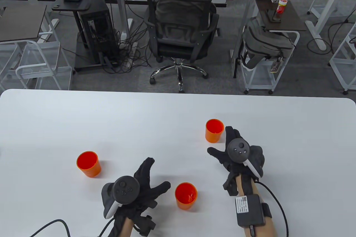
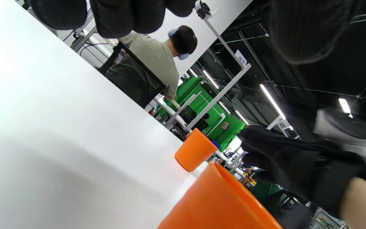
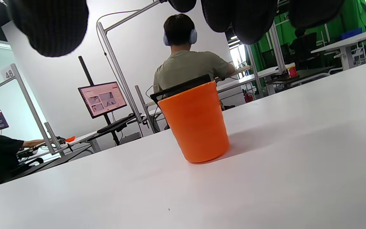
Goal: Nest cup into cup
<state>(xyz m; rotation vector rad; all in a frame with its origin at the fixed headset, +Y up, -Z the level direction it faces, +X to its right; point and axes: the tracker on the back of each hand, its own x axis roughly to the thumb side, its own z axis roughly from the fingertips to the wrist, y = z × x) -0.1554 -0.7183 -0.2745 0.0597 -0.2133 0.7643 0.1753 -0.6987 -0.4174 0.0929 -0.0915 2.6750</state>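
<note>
Three orange cups stand upright and apart on the white table (image 1: 167,114). The far cup (image 1: 214,130) stands just ahead and left of my right hand (image 1: 222,148), which is open with fingers spread and holds nothing; this cup fills the middle of the right wrist view (image 3: 195,124). The near cup (image 1: 186,196) stands just right of my open, empty left hand (image 1: 155,176); it shows at the bottom of the left wrist view (image 2: 221,203), with the far cup (image 2: 195,149) behind it. The left cup (image 1: 88,164) stands apart to the left.
The table's far edge (image 1: 178,94) runs across the middle of the table view. Beyond it a person sits in an office chair (image 1: 180,34) among desks, carts and a computer tower. Cables trail from both wrists off the near edge.
</note>
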